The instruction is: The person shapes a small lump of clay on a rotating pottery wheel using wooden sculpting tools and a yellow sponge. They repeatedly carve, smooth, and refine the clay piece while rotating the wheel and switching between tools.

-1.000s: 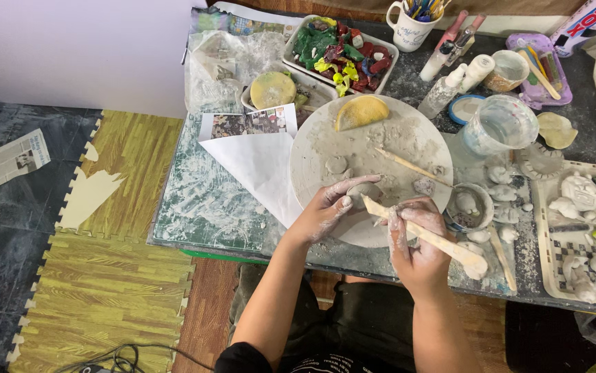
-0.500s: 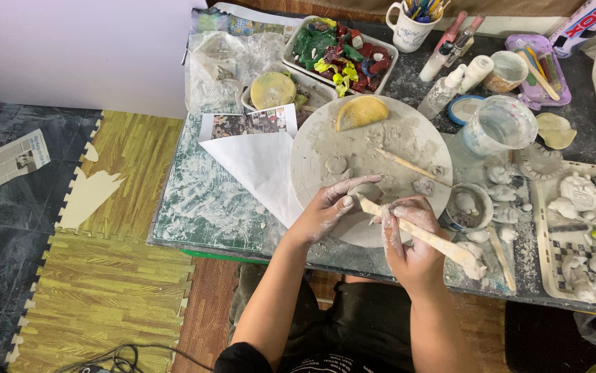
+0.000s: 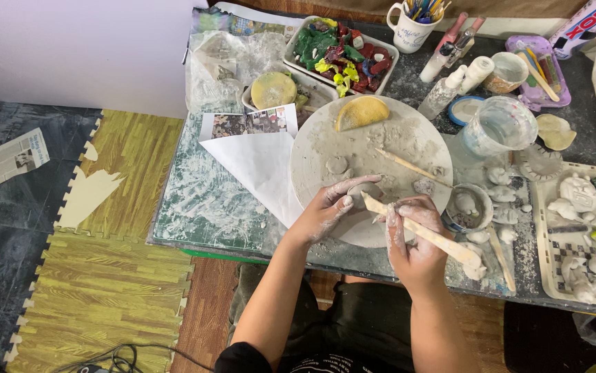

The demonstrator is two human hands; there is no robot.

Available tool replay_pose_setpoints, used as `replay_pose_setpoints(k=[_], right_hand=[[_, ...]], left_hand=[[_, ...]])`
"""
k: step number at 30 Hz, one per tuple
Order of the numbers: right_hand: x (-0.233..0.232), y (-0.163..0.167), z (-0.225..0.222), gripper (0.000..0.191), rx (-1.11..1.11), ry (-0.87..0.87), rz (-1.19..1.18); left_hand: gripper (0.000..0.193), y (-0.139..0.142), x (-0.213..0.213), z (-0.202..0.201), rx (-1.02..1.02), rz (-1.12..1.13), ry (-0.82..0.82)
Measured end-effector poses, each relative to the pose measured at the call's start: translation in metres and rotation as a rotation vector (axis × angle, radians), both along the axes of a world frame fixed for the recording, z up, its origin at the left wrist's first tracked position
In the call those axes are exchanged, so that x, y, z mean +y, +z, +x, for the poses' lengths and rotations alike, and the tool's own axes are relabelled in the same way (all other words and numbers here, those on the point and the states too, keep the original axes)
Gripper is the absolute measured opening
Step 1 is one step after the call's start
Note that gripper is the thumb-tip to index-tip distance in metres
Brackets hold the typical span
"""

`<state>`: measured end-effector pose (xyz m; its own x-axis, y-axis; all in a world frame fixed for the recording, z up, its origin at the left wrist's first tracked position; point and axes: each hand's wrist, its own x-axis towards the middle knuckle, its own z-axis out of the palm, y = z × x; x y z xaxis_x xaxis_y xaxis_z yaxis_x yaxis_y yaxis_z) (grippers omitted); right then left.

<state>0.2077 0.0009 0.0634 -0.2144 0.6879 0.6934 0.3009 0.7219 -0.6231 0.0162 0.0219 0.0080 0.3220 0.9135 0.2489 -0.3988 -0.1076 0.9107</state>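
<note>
**Clay lump held on the round board, stick tip now against it**

Grey clay coats both your hands. Since 1 second ago your right hand [image 3: 415, 242] has drawn in and angled the flat wooden modelling stick [image 3: 422, 231] so its tip meets the clay lump [image 3: 363, 195]; the shaping looks under way rather than paused. Your left hand [image 3: 329, 207] curls over the lump, fingers pressed to its side, much as before. Your right hand is closed around the stick's middle. The lump is small, pale and rounded, smooth where it shows, and sits on the round board [image 3: 395, 141] near the counter's [image 3: 201, 207] front edge. A thin skewer [image 3: 412, 167] lies further back on the board.
</note>
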Motion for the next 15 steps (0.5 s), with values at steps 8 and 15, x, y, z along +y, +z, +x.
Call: replay_pose_setpoints(k=[8, 15], right_hand=[[-0.0029, -0.0006, -0.0033, 0.027, 0.003, 0.048, 0.011], [-0.0042, -0.0014, 0.0014, 0.021, 0.081, 0.033, -0.069]], left_hand=[[0.074, -0.0008, 0.0009, 0.0015, -0.033, -0.01, -0.022], [0.076, -0.0002, 0.0002, 0.0015, -0.055, -0.053, -0.04]])
